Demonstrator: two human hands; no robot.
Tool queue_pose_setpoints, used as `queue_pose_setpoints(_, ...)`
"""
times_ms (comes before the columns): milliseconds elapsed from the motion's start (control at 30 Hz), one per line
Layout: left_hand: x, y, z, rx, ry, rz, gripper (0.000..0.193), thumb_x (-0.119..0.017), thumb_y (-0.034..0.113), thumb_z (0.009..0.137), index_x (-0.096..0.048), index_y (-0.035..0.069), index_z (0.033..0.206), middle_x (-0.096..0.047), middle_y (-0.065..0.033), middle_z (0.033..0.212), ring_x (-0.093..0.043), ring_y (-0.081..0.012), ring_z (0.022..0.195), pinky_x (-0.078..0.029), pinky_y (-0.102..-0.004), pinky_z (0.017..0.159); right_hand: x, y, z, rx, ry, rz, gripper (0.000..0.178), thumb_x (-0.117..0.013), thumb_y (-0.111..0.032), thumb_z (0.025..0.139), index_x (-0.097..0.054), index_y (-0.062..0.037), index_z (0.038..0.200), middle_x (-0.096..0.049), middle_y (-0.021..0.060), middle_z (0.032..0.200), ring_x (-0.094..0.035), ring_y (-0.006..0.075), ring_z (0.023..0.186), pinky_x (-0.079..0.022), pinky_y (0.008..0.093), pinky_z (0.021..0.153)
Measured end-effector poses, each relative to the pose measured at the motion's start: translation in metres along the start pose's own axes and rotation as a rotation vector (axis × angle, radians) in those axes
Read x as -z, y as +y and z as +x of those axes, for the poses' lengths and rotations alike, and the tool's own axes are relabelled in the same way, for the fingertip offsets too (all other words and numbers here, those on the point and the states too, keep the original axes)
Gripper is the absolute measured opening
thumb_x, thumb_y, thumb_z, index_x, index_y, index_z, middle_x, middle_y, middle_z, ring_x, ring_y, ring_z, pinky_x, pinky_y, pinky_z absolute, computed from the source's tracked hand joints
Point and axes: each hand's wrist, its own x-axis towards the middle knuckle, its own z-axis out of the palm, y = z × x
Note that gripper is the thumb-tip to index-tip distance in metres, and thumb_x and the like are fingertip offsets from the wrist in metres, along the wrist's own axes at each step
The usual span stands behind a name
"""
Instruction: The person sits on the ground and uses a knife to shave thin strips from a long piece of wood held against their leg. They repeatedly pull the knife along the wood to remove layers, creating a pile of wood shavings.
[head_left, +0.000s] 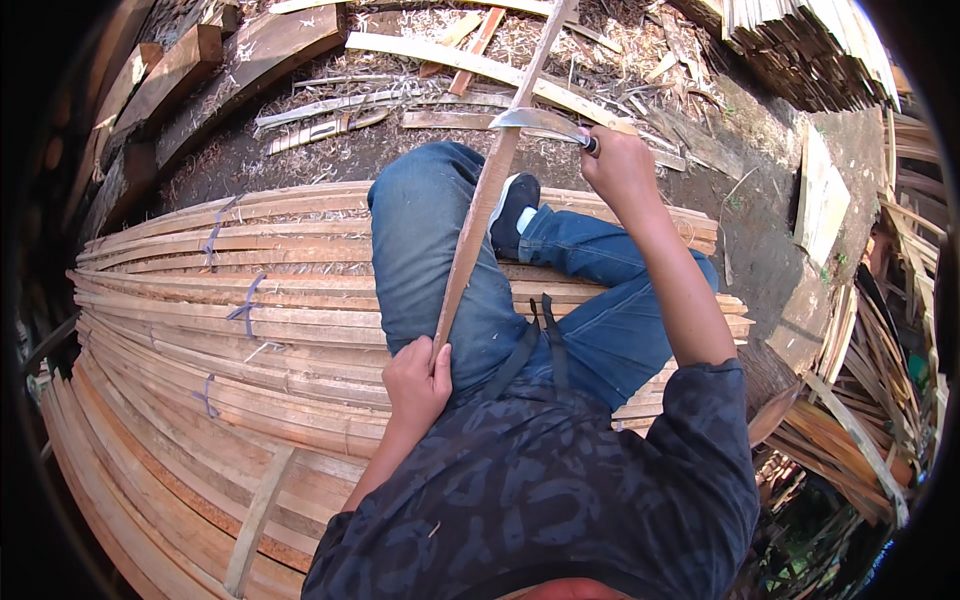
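Observation:
My left hand (415, 385) is closed round the near end of a long, narrow wooden strip (476, 225). The strip slants up across my bent leg and runs beyond the top edge of the view. Out to the right, my right hand (620, 165) grips the dark handle of a knife (548, 122) with a shiny, slightly curved blade. That blade lies crosswise over the strip, some way past my knee, and appears to touch it.
I sit on bundles of wooden strips (300, 312) tied with purple cord (246, 300). Shavings and offcuts (325, 130) litter the ground ahead. Thick beams (255, 75) lie at far left, a stack of thin boards (810, 45) at far right, and loose slats (850, 450) beside me at right.

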Motion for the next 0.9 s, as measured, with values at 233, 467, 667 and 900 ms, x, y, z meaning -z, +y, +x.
queue_pose_setpoints(233, -0.006, 0.002, 0.0, -0.05, 0.039, 0.098, 0.025, -0.065, 0.013, 0.084, -0.047, 0.006, 0.069, -0.047, -0.0107, 0.061, -0.051, -0.0311, 0.058, -0.039, -0.0419, 0.053, 0.052, -0.033, -0.001, 0.074, 0.006, -0.142, 0.018, -0.069, -0.022, 0.078, -0.067, -0.0042, 0.08, -0.066, 0.0177, 0.071, -0.067, 0.0344, 0.068, -0.053, 0.044, 0.062)
queue_pose_setpoints(467, -0.007, 0.002, 0.0, -0.05, 0.061, 0.095, 0.024, -0.066, 0.013, 0.084, -0.048, 0.007, 0.069, -0.048, -0.0092, 0.062, -0.051, -0.03, 0.058, -0.04, -0.0406, 0.052, 0.064, -0.026, 0.035, 0.019, -0.076, -0.407, 0.02, -0.063, -0.024, 0.081, -0.066, -0.0047, 0.08, -0.066, 0.0168, 0.073, -0.067, 0.0336, 0.071, -0.053, 0.0447, 0.066)
queue_pose_setpoints(667, -0.005, 0.004, 0.002, -0.044, 0.047, 0.095, 0.021, -0.066, 0.013, 0.084, -0.051, 0.008, 0.07, -0.049, -0.0091, 0.063, -0.052, -0.0297, 0.059, -0.041, -0.0399, 0.053, 0.07, -0.002, 0.064, -0.044, -0.114, -0.521, 0.025, -0.059, -0.027, 0.087, -0.069, -0.0047, 0.087, -0.068, 0.0183, 0.081, -0.067, 0.0349, 0.077, -0.053, 0.0448, 0.07)
queue_pose_setpoints(900, -0.002, 0.01, 0.007, -0.01, 0.037, 0.02, 0.025, -0.064, 0.014, 0.085, -0.047, 0.005, 0.07, -0.049, -0.0122, 0.062, -0.052, -0.0335, 0.06, -0.038, -0.0437, 0.052, 0.052, 0.004, 0.081, -0.014, -0.089, -0.539, 0.023, -0.06, -0.027, 0.086, -0.069, -0.0063, 0.09, -0.068, 0.0177, 0.081, -0.068, 0.0337, 0.076, -0.053, 0.0449, 0.07)
